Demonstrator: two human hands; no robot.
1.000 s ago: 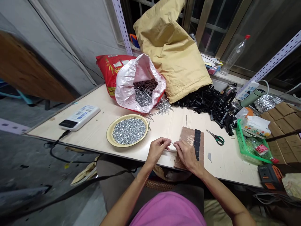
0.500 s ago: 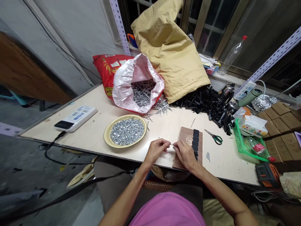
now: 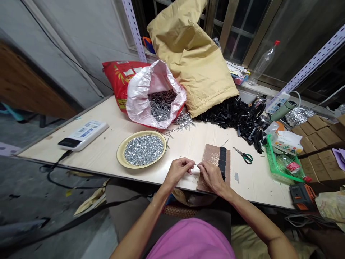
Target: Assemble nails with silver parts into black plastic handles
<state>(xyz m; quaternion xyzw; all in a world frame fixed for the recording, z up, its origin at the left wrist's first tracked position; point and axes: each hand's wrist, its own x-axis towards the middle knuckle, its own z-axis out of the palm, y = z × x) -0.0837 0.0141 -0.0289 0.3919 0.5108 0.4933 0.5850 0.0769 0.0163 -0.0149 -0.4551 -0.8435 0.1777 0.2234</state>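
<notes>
Pinching a tiny piece (image 3: 196,165) in left hand (image 3: 180,169) and right hand (image 3: 212,175), with black blocks (image 3: 222,158) already rowed at three o'clock, loose parts (image 3: 231,114) left at one o'clock.

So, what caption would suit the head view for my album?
Left hand and right hand seemingly pinch a tiny piece, bowl to the left, scissors to the right.

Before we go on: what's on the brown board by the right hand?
The brown board bears a row of black pieces and pale specks. The right hand covers part of it; anything beneath is hidden.
</notes>
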